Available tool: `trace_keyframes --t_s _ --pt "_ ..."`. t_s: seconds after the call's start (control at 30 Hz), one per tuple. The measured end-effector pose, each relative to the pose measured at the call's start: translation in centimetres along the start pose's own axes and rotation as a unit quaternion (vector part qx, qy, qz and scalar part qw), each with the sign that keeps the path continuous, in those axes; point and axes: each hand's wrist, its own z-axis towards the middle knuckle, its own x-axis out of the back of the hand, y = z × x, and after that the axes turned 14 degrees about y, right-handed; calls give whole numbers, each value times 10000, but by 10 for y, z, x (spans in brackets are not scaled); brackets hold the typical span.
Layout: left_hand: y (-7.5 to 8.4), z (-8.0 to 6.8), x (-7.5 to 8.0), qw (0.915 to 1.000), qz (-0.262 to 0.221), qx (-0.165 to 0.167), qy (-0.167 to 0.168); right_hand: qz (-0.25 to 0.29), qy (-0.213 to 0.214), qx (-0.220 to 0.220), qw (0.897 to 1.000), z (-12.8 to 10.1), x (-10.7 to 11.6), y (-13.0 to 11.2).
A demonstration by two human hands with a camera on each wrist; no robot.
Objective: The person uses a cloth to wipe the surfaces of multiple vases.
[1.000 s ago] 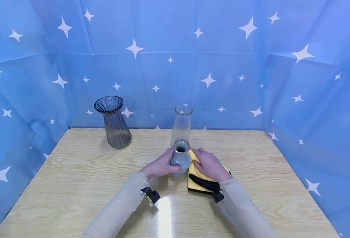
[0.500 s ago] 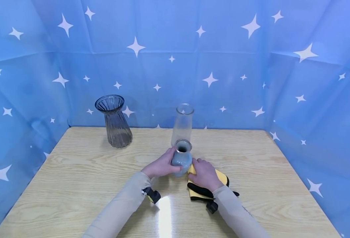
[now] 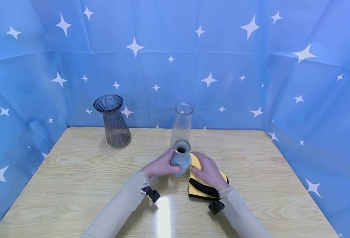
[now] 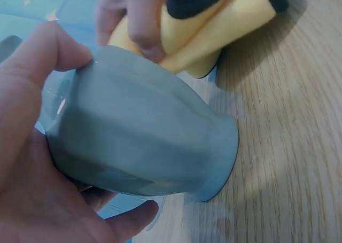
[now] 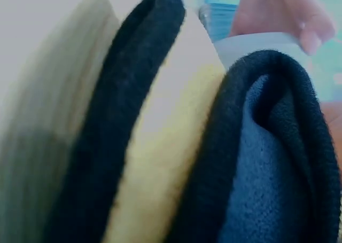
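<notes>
Head view: wooden table point(image 3: 73, 185), starry blue backdrop point(image 3: 175, 66)

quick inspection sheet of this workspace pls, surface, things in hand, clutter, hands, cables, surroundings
surface: light wooden table, with a glare streak near the front edge.
things in hand: small blue-grey ceramic vase upright on the table; yellow cloth with black edging pressed against its right side.
clutter: ribbed smoky glass vase at back left; clear glass cylinder vase right behind the ceramic one.
hands: left hand grips the ceramic vase's body; right hand holds the cloth to the vase.
cables: nothing seen; small black devices sit at both wrists.
surroundings: blue backdrop with white stars on three sides.
</notes>
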Motion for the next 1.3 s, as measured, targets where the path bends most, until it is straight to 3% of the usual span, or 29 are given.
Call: trace_keyframes --t_s 0.07,0.27,0.47,0.6,0.77,0.87,0.93,1.03,1.13,1.3 --pt "1 0 0 10000 45 20 5 -91 -1 53 9999 0 3 -3" --pt "-27 11 -6 9997 150 -178 13 -590 345 719 9951 -1 11 -10" --pt "-31 13 -5 9996 124 -256 -66 -621 651 1124 9896 2 16 -25" --pt "-29 13 -5 9995 87 -309 -36 -137 604 898 9940 7 19 -35" --pt "-31 14 -8 9985 309 -444 61 723 632 115 9953 9 22 -37" --pt "-32 14 -10 9979 516 -328 192 1139 725 -111 9908 8 24 -36" --pt "-31 13 -11 9968 713 -133 345 1144 714 -10 9909 8 25 -35" --pt "-30 13 -12 9934 1026 28 521 781 625 397 9942 8 26 -33" --pt "-30 13 -13 9933 1019 73 548 128 533 900 9944 7 25 -30" --pt "-29 12 -12 9941 939 148 529 -1013 453 1621 9805 3 23 -25"
